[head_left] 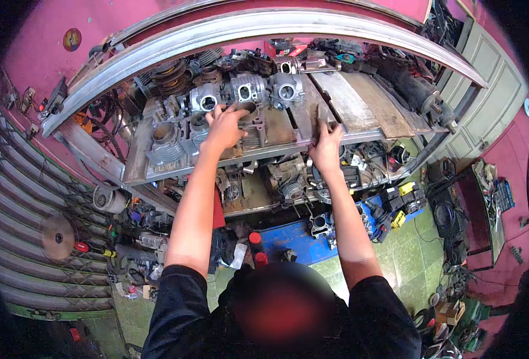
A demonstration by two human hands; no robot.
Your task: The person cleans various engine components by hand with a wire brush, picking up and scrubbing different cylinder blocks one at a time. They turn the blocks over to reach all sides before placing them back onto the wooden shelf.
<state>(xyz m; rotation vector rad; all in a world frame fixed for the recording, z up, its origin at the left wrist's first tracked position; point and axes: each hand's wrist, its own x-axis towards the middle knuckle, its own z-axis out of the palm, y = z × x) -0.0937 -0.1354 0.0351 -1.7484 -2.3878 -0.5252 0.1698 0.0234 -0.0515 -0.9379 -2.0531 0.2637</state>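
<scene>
My left hand [223, 127] reaches over the front of the shelf, fingers bent onto a dark cylinder block [253, 119]. To its left are a grey cylinder block [165, 142] and another, partly covered one. Behind it stand grey cylinder heads, one with a round port [205, 97], one in the middle [247, 88] and one further right [287, 90]. My right hand [326, 142] is at the shelf's front edge, its thumb and fingers curled around a small dark flat piece [322, 113] whose outline is unclear.
Wooden planks [360, 105] form the shelf top under a metal crossbar [276, 19]. A dark cylindrical part [409, 90] lies at the right end. Engine parts fill the lower shelf [252, 200]. Below is a blue surface [288, 239] with more parts.
</scene>
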